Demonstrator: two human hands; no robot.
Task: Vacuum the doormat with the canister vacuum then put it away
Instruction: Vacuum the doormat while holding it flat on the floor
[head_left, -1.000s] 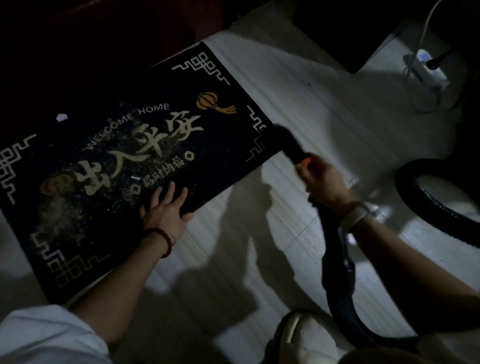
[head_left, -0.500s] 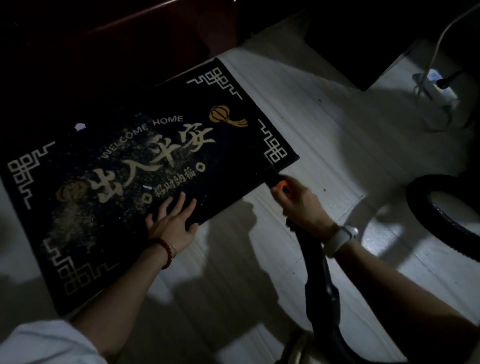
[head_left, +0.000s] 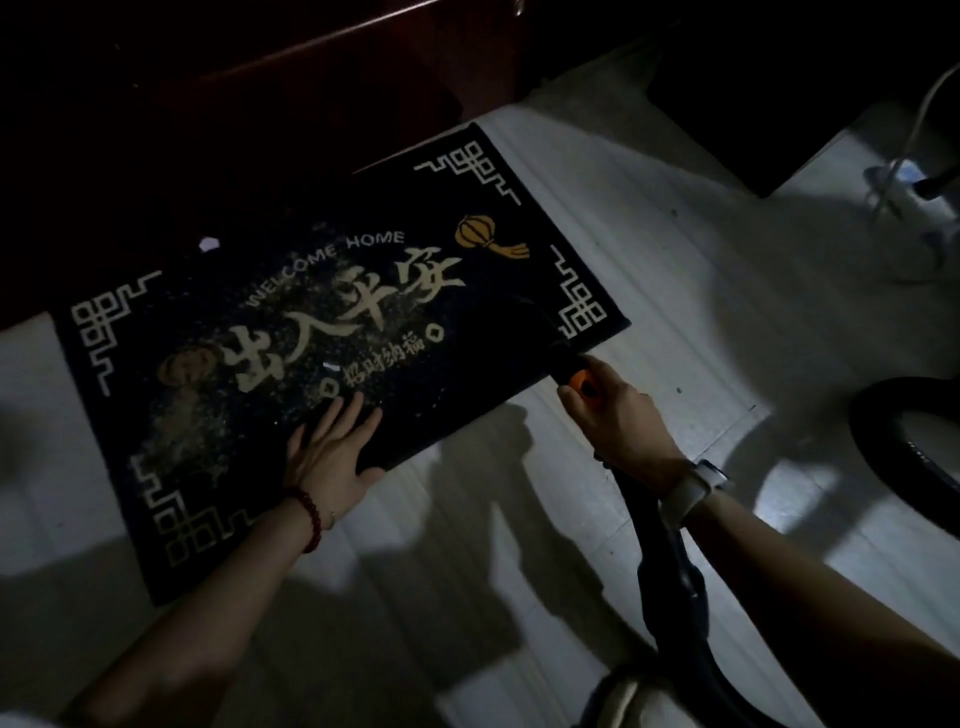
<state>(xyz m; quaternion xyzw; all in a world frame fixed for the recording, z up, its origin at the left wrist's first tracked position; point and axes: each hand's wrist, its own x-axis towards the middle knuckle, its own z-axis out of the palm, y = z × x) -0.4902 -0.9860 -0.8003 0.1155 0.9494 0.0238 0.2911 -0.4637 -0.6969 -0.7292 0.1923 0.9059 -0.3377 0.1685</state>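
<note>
A dark doormat (head_left: 441, 374) with gold "WELCOME HOME" lettering lies on the pale floor, dusted with crumbs and a few white scraps. My left hand (head_left: 332, 452) presses flat on the mat's near edge, fingers straight. My right hand (head_left: 615, 423) grips the black vacuum wand (head_left: 566, 364) at its orange band, and the nozzle's dark tip lies on the mat near its right corner. The black hose (head_left: 670, 566) runs back from my wrist toward me.
A dark wooden cabinet (head_left: 311, 78) stands behind the mat. A loop of black hose (head_left: 883, 457) lies on the floor at the right. A white power strip with a cable (head_left: 904, 182) sits at the far right.
My right hand has carried the wand leftward from off the mat's right corner onto the mat. My left hand stayed pressed on the near edge.
</note>
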